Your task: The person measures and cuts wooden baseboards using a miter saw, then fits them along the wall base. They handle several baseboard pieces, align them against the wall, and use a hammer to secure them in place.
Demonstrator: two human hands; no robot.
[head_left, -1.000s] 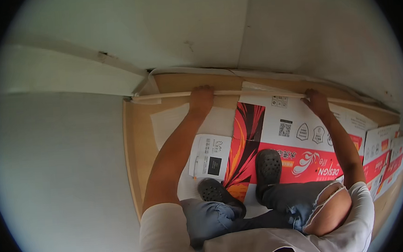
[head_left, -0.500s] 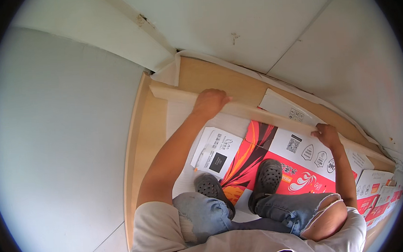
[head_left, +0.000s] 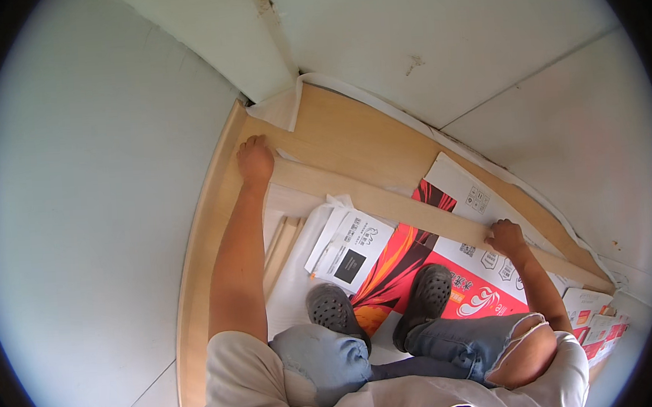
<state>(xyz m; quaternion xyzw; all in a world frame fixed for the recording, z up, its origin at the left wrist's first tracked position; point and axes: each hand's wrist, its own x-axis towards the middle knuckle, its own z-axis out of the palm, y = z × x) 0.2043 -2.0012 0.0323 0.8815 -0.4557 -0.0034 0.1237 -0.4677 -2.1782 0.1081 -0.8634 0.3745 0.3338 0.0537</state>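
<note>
A long pale wooden board (head_left: 386,203) stretches crosswise in front of me, its right end reaching toward the far right corner. My left hand (head_left: 255,161) is closed at the board's left end, close to a wooden side strip (head_left: 213,188); its fingertips are partly hidden. Farther along to the right, my right hand (head_left: 506,237) grips the same board, fingers curled over its edge. Beneath and behind the board lie a wooden panel (head_left: 359,138) and red and white printed cardboard (head_left: 488,298).
My feet, in dark clogs (head_left: 428,294), stand on the cardboard. A white carton piece (head_left: 351,247) lies left of them, beside narrow wooden strips (head_left: 282,251). Pale walls (head_left: 103,217) close in at the left and far side. More folded cardboard (head_left: 595,325) lies at the right.
My left hand has slid left to the board's end. My right hand has shifted slightly left and down. The board has tipped to show its wide face, and narrow strips now show at the left.
</note>
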